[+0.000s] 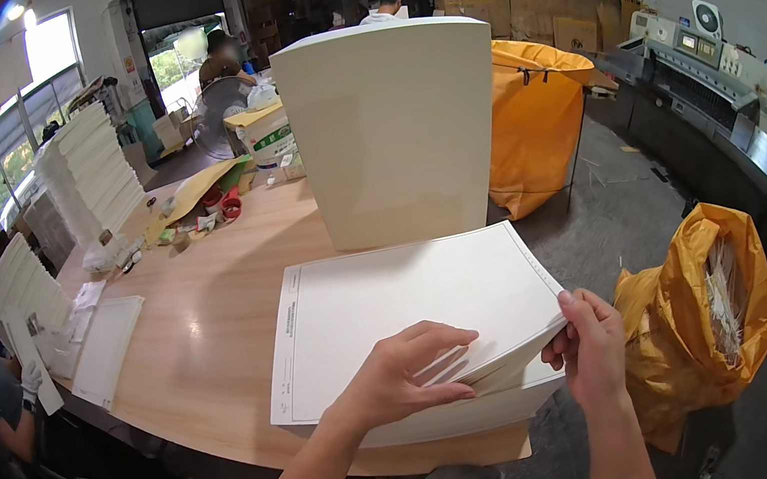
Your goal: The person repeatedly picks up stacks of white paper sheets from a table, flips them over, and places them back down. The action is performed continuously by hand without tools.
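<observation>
In front of me lies a thick stack of white printed paper sheets (394,304), with thin border lines and small print along its left side. My right hand (588,342) pinches the near right corner of the upper sheets between thumb and fingers and bends it up, so the edges fan apart. At the stack's front edge is my left hand (416,371), fingers stretched and thumb apart, next to the fanned edges without closing on them. Just beyond stands a much taller pale paper stack (396,131).
Rolls of red tape (231,204) and scraps lie on the wooden table (185,323). More paper stacks (93,171) stand at the left, near a person with a gloved hand (32,380). Orange bags (541,122) stand at the right, one holding paper strips (723,299). A machine (700,70) stands far right.
</observation>
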`<state>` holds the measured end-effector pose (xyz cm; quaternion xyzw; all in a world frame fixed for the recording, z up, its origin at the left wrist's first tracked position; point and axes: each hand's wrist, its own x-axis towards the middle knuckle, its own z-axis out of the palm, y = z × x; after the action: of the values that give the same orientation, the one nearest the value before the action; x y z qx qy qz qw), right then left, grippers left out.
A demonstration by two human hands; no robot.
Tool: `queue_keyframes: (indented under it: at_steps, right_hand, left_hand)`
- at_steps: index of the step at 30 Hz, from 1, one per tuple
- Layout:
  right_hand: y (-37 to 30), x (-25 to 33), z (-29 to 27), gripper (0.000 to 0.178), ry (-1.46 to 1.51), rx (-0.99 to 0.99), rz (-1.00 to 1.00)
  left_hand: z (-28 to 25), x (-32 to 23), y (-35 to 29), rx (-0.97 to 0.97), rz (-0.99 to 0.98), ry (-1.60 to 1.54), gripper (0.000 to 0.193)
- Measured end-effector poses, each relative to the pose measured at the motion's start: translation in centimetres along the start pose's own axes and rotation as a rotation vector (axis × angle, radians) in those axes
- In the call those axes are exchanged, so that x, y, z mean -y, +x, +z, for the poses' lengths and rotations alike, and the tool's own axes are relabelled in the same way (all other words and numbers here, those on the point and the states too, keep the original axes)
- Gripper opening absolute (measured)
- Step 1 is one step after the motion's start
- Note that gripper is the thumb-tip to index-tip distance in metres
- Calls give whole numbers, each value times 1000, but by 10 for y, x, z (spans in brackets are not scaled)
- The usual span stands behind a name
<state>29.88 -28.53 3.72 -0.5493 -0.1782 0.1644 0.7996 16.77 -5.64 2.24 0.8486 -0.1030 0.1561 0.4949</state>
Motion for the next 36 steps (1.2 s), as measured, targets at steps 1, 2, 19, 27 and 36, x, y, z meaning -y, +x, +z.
queue_keyframes:
  at_steps: [1, 2, 19, 27, 36]
  right_hand:
    - [0, 0, 0, 38, 55, 8, -7]
    - [0, 0, 0, 39, 110, 17, -13]
    - [4, -4, -3, 38, -10, 44, -49]
    - [4, -16, -9, 40, -192, -9, -217]
    - [7, 2, -1, 35, 72, 41, 6]
  left_hand:
    - [0, -2, 0, -6, -15, -17, 64]
    - [3, -6, -1, -61, -65, -119, 60]
    - [4, 5, -1, -33, 119, 80, 46]
    - [10, -4, 3, -77, 64, -33, 38]
    - [9, -9, 1, -1, 124, 134, 37]
